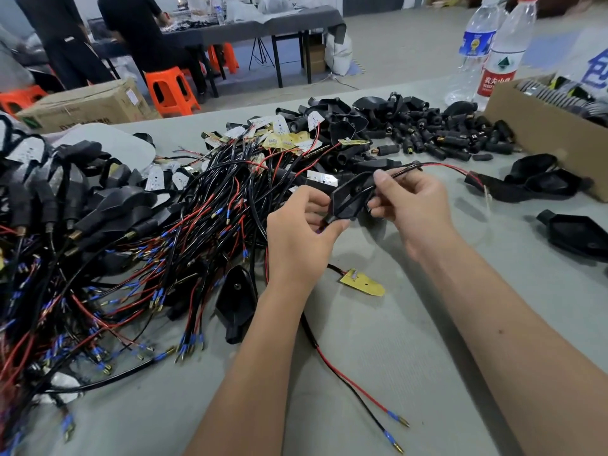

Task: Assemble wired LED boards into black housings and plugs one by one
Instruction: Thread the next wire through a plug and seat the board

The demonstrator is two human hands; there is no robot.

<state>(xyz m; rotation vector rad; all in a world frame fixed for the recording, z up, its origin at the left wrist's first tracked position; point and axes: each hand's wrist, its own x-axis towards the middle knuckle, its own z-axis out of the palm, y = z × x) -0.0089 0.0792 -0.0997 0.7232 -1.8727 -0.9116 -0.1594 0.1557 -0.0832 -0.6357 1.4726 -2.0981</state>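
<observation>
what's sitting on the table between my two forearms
In the head view, a yellow LED board with its red-and-black wire pair lies on the grey table.

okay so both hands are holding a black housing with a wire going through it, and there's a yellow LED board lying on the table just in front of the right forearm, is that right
Nearly. Both hands, the left hand and the right hand, do hold the black housing with a wire running through it. But the yellow LED board lies on the table between the two forearms, right beside the left wrist, not in front of the right forearm. The head view shows it.

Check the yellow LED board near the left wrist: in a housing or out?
Out: the board lies bare on the table.
</observation>
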